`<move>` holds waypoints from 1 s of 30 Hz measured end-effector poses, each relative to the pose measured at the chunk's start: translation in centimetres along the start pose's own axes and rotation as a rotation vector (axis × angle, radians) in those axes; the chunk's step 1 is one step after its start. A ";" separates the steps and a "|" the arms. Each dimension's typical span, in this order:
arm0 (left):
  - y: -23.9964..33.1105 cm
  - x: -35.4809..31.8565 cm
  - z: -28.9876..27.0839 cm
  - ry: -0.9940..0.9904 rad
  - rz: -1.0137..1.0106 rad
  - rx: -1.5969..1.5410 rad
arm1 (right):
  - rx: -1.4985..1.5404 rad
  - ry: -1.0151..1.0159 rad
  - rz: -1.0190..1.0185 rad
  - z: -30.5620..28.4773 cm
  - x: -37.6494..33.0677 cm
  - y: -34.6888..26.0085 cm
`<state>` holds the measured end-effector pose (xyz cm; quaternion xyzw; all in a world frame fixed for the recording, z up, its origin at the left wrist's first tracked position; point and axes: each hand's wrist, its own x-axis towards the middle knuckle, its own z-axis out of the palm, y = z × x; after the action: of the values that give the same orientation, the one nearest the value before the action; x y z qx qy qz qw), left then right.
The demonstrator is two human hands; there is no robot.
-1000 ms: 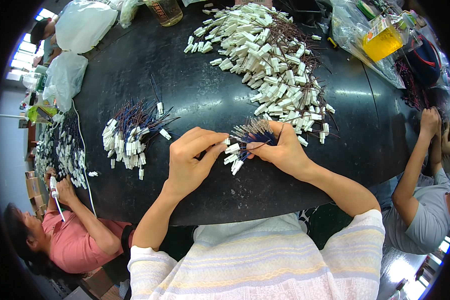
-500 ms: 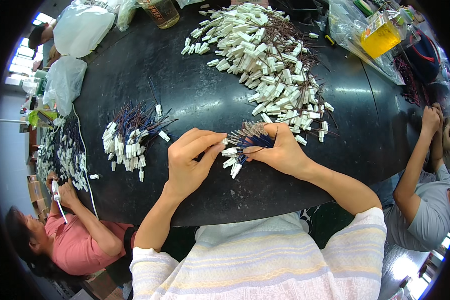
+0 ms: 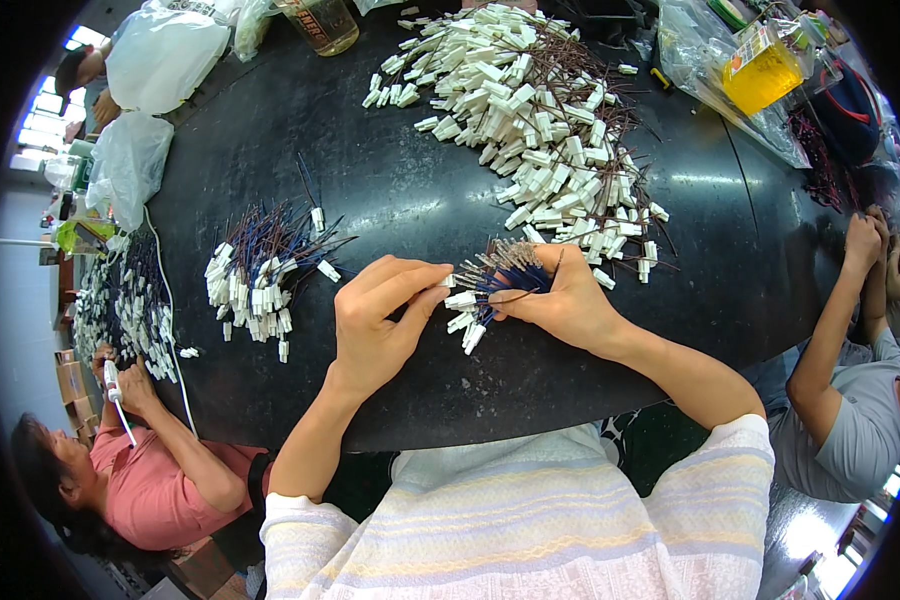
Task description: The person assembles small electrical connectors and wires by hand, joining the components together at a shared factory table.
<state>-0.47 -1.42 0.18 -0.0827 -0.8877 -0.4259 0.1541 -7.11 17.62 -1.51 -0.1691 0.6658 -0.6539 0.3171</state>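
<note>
My right hand is closed around a bundle of blue wires with bare metal terminals fanned out at the top. White connectors hang from the bundle's lower left side. With thumb and forefinger my left hand pinches a small white connector, which meets the left side of the bundle; the exact contact is too small to make out. Beyond my right hand lies a big heap of white connectors with brown wires. To the left of my left hand rests a smaller pile of white connectors with blue and brown wires.
Along the left, a white cord crosses the black table, near more connectors and a co-worker holding a white-handled tool. Plastic bags and a bottle stand at the back. At right are a yellow container and another person's hands.
The wire bundle has turned slightly in my right hand, and its terminals fan out a little differently. My left hand has barely moved.
</note>
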 end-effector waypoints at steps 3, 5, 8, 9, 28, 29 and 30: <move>-0.2 -0.1 0.1 0.005 0.019 -0.011 | -0.017 -0.008 -0.018 0.1 0.0 0.2; -0.3 0.0 0.2 0.014 0.041 -0.023 | -0.017 -0.006 -0.032 0.0 0.0 0.3; 0.0 0.0 0.1 0.006 0.007 -0.006 | 0.016 -0.027 -0.015 0.0 0.0 0.3; 0.0 0.0 0.1 0.002 0.011 -0.007 | 0.009 -0.025 -0.014 0.0 0.0 0.1; -0.1 -0.7 1.3 -0.034 0.157 -0.032 | -0.086 0.038 -0.111 0.4 -0.6 0.8; -0.2 -0.7 1.3 -0.034 0.155 -0.032 | -0.085 0.037 -0.110 0.5 -0.6 0.8; -0.3 -0.8 1.4 -0.036 0.162 -0.033 | -0.090 0.035 -0.134 0.7 -0.6 0.6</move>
<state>-0.04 -0.54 -1.15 -0.1644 -0.8737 -0.4248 0.1705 -6.12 17.55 -1.93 -0.2158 0.6870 -0.6460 0.2532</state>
